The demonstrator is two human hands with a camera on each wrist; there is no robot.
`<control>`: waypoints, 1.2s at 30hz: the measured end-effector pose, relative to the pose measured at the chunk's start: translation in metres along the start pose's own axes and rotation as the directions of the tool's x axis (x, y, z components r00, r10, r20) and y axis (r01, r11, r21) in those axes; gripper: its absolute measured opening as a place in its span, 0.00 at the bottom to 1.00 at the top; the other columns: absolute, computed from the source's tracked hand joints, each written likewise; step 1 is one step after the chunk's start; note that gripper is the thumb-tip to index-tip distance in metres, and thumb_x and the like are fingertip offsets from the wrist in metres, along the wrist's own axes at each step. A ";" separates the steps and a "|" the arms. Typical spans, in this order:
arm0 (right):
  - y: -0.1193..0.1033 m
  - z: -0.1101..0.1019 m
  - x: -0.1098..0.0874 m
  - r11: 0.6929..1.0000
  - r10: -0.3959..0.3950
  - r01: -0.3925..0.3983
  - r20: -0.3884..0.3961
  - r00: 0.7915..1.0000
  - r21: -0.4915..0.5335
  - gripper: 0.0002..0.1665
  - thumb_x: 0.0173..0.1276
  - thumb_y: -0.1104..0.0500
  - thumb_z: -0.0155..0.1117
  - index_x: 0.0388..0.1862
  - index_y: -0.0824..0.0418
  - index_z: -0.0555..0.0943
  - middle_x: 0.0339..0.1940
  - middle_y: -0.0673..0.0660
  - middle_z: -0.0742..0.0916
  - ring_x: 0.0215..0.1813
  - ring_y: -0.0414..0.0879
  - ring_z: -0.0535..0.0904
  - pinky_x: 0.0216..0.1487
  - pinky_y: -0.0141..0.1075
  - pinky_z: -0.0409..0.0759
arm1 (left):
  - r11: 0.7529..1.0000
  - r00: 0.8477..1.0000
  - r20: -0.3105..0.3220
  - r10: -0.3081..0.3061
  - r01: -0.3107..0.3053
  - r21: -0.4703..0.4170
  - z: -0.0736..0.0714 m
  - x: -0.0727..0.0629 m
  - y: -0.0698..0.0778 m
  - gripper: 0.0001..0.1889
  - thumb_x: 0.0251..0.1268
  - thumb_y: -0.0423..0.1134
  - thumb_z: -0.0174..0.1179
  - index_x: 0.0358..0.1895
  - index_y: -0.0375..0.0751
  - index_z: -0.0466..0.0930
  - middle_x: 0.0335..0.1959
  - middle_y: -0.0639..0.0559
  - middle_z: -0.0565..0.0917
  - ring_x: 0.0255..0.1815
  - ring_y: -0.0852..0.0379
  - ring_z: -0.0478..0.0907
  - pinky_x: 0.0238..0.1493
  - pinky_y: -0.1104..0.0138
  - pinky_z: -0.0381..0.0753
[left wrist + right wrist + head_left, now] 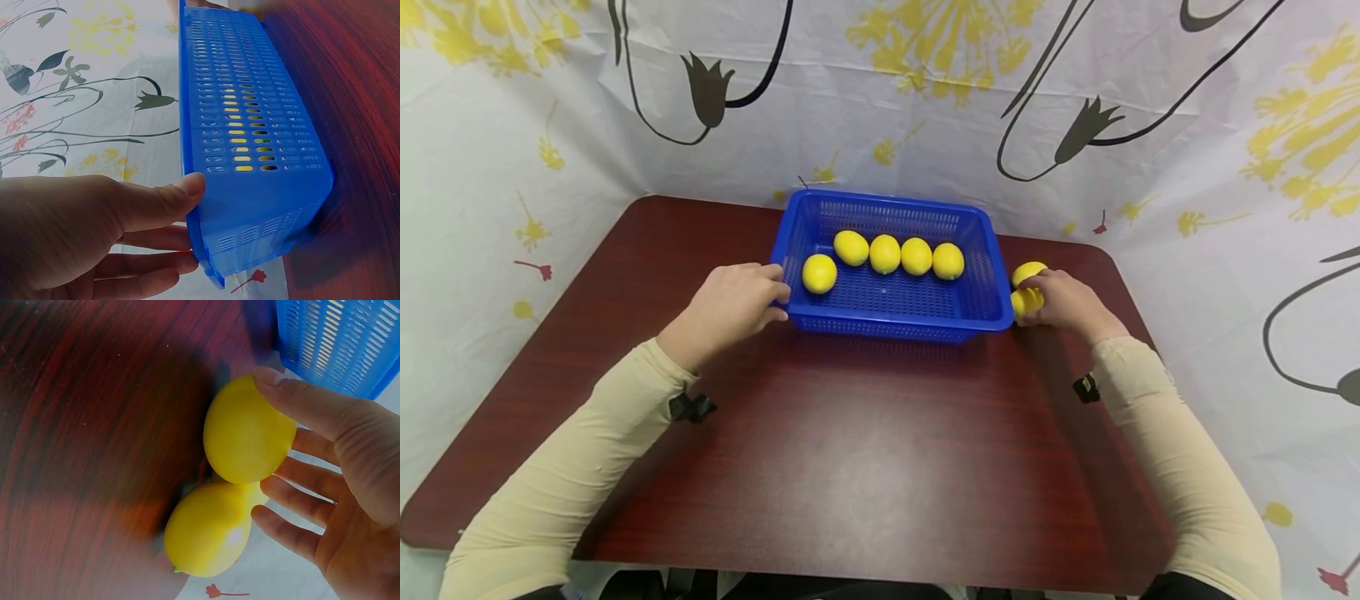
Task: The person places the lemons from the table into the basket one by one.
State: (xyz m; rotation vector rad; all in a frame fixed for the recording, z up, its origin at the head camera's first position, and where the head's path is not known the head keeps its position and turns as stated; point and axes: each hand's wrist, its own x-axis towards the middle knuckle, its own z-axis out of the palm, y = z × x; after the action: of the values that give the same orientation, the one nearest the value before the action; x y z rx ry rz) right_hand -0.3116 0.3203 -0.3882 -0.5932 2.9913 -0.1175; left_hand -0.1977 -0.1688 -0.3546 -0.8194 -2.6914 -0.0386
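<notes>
A blue plastic basket [898,320] with slotted walls stands on the table, several yellow lemons [884,254] inside it. At its left end my left hand [730,304] holds the rim near the front corner; the left wrist view shows the thumb on the basket wall's edge [215,194] and the other fingertips at the rim. Just outside the basket's right end, my right hand [1063,304] grips a lemon [250,431] between thumb and fingers. Another lemon [209,531] lies against the gripped one, on the side away from the basket in the right wrist view.
The dark red-brown table [865,467] has rounded back corners. A white sheet [820,100] with yellow and grey flower prints hangs behind and at the sides. Inside the basket, one lemon [819,273] sits forward and left of the row at the back.
</notes>
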 end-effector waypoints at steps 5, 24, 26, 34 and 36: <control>0.000 0.006 0.001 1.000 0.005 -0.006 -0.017 1.000 -0.014 0.33 0.53 0.52 0.77 0.56 0.62 0.81 0.55 0.67 0.82 0.57 0.63 0.76 0.55 0.60 0.76 | 1.000 1.000 0.002 0.001 -0.001 -0.002 0.001 0.000 0.000 0.10 0.51 0.43 0.75 0.25 0.48 0.82 0.24 0.53 0.71 0.27 0.51 0.75 0.26 0.60 0.76; -0.004 0.014 -0.003 0.999 0.025 -0.026 -0.038 0.999 -0.021 0.34 0.54 0.51 0.77 0.57 0.64 0.79 0.53 0.68 0.83 0.55 0.63 0.77 0.58 0.61 0.76 | 1.000 1.000 0.001 0.007 -0.007 -0.009 0.002 0.000 0.000 0.09 0.52 0.43 0.75 0.27 0.46 0.83 0.25 0.52 0.72 0.28 0.51 0.76 0.27 0.59 0.76; -0.004 0.015 -0.003 0.999 0.028 -0.029 -0.040 0.999 -0.019 0.33 0.54 0.51 0.77 0.57 0.64 0.79 0.52 0.67 0.83 0.54 0.63 0.77 0.57 0.61 0.76 | 1.000 1.000 0.004 0.006 -0.006 -0.009 0.002 0.000 0.000 0.09 0.52 0.43 0.75 0.27 0.46 0.83 0.25 0.52 0.72 0.28 0.51 0.76 0.27 0.59 0.76; -0.002 0.014 -0.003 0.999 0.024 -0.025 -0.036 0.999 -0.022 0.34 0.54 0.51 0.77 0.58 0.63 0.78 0.54 0.68 0.83 0.55 0.64 0.77 0.57 0.61 0.76 | 1.000 1.000 0.005 0.002 -0.002 -0.009 0.002 0.000 -0.002 0.09 0.52 0.43 0.74 0.27 0.47 0.82 0.25 0.52 0.72 0.28 0.51 0.75 0.26 0.59 0.76; -0.001 0.012 -0.003 0.999 0.022 -0.023 -0.032 0.999 -0.023 0.35 0.54 0.52 0.77 0.59 0.63 0.78 0.55 0.68 0.82 0.56 0.64 0.77 0.57 0.61 0.76 | 1.000 1.000 0.005 0.001 -0.001 -0.010 0.002 0.000 -0.002 0.09 0.52 0.43 0.75 0.27 0.47 0.83 0.25 0.52 0.72 0.28 0.52 0.75 0.26 0.59 0.76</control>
State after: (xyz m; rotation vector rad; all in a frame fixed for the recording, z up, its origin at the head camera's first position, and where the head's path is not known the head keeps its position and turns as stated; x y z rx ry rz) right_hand -0.3067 0.3197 -0.4002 -0.5649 3.0333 -0.0915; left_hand -0.1992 -0.1703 -0.3560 -0.8246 -2.6979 -0.0503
